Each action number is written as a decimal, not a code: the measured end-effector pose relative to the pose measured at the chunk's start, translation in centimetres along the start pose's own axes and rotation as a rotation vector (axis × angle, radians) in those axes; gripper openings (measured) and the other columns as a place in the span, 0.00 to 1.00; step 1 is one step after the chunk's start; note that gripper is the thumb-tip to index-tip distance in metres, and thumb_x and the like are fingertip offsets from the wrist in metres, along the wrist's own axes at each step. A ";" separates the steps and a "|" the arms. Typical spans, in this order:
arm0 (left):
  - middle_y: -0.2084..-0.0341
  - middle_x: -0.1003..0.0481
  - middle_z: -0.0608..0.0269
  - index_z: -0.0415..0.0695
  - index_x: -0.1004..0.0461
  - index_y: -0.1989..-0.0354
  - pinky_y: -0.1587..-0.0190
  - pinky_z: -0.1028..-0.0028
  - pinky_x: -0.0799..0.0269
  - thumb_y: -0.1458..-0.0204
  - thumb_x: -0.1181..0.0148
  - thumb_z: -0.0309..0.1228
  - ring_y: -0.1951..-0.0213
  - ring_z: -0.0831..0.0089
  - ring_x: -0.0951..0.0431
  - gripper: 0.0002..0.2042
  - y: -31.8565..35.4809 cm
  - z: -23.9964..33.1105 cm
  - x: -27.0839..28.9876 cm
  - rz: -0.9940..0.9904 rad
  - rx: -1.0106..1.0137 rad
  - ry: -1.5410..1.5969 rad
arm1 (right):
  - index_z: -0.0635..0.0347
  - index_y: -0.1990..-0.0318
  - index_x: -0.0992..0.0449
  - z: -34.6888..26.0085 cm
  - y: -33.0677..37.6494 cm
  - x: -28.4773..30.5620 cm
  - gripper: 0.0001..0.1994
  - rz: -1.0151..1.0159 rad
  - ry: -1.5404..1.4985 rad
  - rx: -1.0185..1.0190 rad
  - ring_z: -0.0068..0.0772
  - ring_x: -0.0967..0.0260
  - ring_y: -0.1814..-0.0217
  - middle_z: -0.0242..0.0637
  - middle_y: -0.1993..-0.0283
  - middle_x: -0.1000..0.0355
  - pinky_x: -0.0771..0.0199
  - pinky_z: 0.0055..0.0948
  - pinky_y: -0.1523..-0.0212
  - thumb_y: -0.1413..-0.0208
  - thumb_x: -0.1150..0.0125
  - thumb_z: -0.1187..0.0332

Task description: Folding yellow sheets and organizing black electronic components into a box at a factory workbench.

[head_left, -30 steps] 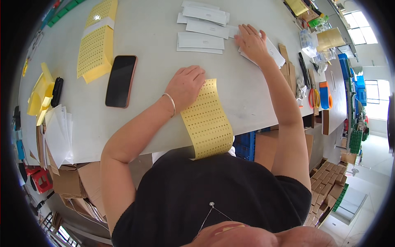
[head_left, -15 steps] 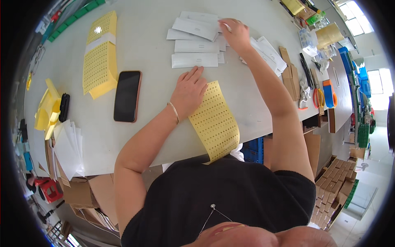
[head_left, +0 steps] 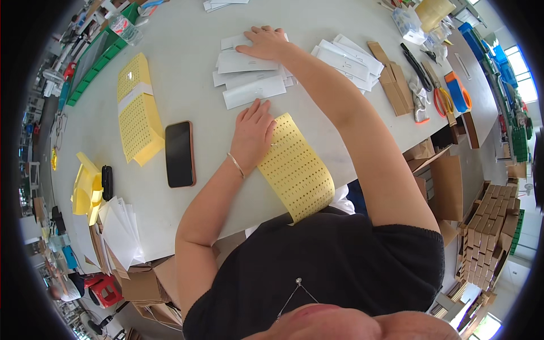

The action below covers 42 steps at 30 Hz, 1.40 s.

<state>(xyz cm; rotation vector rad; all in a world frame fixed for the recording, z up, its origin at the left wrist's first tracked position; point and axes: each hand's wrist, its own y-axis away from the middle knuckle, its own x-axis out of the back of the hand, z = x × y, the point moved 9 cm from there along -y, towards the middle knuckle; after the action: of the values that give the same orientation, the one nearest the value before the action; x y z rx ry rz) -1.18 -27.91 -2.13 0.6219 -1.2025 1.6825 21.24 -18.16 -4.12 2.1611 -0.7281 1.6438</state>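
Observation:
My left hand (head_left: 253,133) lies on the table with its fingers stretched out, beside the upper left edge of a yellow sheet (head_left: 297,170) covered in rows of small dark marks. Its fingertips reach close to the nearest of several overlapping white paper packets (head_left: 255,92). The sheet's lower end curls over the table edge against my black shirt. Farther off, my right hand (head_left: 265,42) rests with fingers spread on the far packets of that group. Its palm hides part of them. Another fanned group of white packets (head_left: 345,62) lies to the right.
A phone (head_left: 179,154) and a banded yellow stack (head_left: 137,113) lie on the left. Yellow pieces (head_left: 86,190) and white sheets (head_left: 122,229) sit near the left edge. Cardboard strips (head_left: 391,82), a black cutter (head_left: 416,67), scissors (head_left: 443,102) and an orange-and-blue tape roll (head_left: 458,92) line the right.
My right hand has moved left from the packets' right side and now lies spread over them. My left hand stays near the yellow sheet. The whole view has shifted.

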 end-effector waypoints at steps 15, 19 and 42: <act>0.57 0.26 0.53 0.36 0.30 0.61 0.51 0.62 0.34 0.49 0.46 0.26 0.46 0.58 0.30 0.08 2.2 6.0 0.0 -0.059 -0.200 -0.158 | 0.48 0.34 0.43 -6.1 10.6 -0.8 0.35 -0.063 0.027 0.392 0.45 0.58 0.27 0.42 0.29 0.53 0.60 0.53 0.33 0.44 0.58 0.38; 0.60 0.25 0.54 0.38 0.29 0.64 0.55 0.63 0.32 0.49 0.46 0.26 0.51 0.58 0.27 0.06 2.6 6.4 0.7 -0.029 -0.186 -0.097 | 0.49 0.37 0.37 -3.4 10.9 0.3 0.28 0.028 -0.141 0.345 0.36 0.46 0.32 0.39 0.34 0.41 0.51 0.50 0.36 0.40 0.58 0.44; 0.85 0.32 0.57 0.35 0.29 0.71 0.77 0.72 0.38 0.45 0.48 0.31 0.83 0.72 0.35 0.10 4.8 0.3 3.0 -0.055 0.426 0.491 | 0.51 0.70 0.23 -8.3 27.4 7.7 0.06 0.309 -0.148 0.858 0.31 0.31 0.63 0.25 0.68 0.29 0.36 0.31 0.55 0.56 0.33 0.68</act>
<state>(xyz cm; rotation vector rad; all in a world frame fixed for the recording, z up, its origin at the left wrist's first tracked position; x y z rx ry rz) -6.80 -27.37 -1.67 0.4460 -0.4793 1.9142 0.42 -37.48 4.38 2.8759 -0.4396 2.2709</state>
